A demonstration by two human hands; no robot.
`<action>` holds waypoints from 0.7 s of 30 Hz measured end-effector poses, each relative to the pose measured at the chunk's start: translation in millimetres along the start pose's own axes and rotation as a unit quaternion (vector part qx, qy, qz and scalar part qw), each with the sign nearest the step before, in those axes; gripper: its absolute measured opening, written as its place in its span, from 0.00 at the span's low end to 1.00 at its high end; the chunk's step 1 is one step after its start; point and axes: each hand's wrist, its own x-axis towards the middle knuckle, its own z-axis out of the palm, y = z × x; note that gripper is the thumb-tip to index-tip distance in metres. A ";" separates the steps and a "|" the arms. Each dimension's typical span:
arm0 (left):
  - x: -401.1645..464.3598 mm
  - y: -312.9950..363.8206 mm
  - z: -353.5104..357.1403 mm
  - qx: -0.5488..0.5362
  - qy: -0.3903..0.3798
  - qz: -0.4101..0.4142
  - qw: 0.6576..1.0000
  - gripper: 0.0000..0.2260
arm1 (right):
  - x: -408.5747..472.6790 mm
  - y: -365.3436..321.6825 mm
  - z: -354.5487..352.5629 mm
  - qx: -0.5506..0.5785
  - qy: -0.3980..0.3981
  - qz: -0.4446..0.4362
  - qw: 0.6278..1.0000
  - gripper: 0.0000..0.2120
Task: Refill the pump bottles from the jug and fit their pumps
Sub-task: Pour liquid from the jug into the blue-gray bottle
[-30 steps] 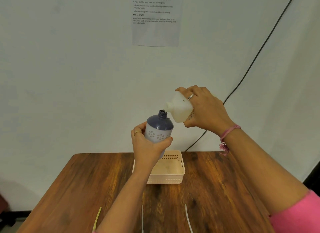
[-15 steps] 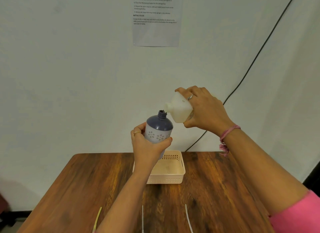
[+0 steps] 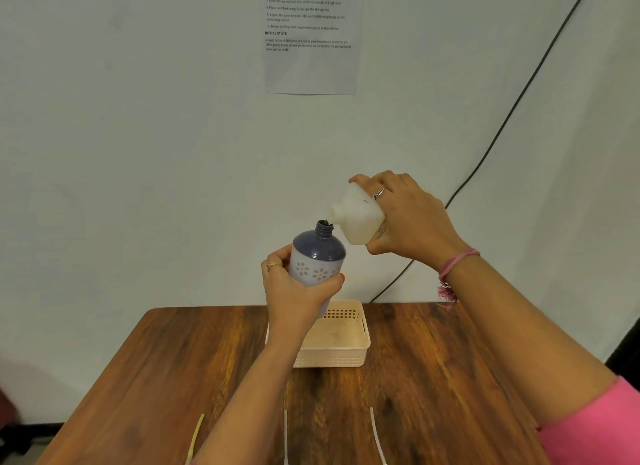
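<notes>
Above a dark wooden table [image 3: 173, 378], a person pours from a cream plastic jug [image 3: 358, 217] into a purple pump bottle [image 3: 317, 256], both held in mid-air against a pale wall. The left hand [image 3: 294, 295] is wrapped around the bottle's lower body, fingers and thumb closed on it below the band of white flowers, keeping it close to upright with its open threaded neck [image 3: 323, 228] leaning slightly toward the jug. The right hand [image 3: 408, 218] clasps the jug across its base and sides, tipping it almost onto its side so the short spout [image 3: 335, 212] sits just above and beside the bottle's mouth; whether spout and neck touch cannot be told, and no stream of liquid can be made out. Holding both vessels up near eye level likely lets the pourer watch the narrow mouth and steady the flow. Directly below, a cream perforated basket [image 3: 360, 347] stands empty near the table's far edge, apparently placed to take finished bottles and well set to catch any drip. No pump is fitted on this bottle, and none is clearly identifiable. A printed instruction sheet [image 3: 310, 38] hangs on the wall, and a dark cable [image 3: 502, 132] runs diagonally down behind the right hand.
</notes>
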 end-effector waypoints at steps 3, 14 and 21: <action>-0.4 -0.2 -0.1 0.002 -0.001 -0.001 1.000 0.34 | 0.0 -0.4 -0.1 -0.005 0.001 0.000 1.000 0.45; -0.7 0.4 2.0 0.002 0.003 -0.005 1.000 0.34 | 0.1 0.7 1.3 -0.002 -0.002 0.000 1.000 0.45; 0.3 -0.4 3.1 0.004 0.001 -0.003 1.000 0.35 | 1.5 1.0 1.3 0.000 -0.003 -0.001 1.000 0.45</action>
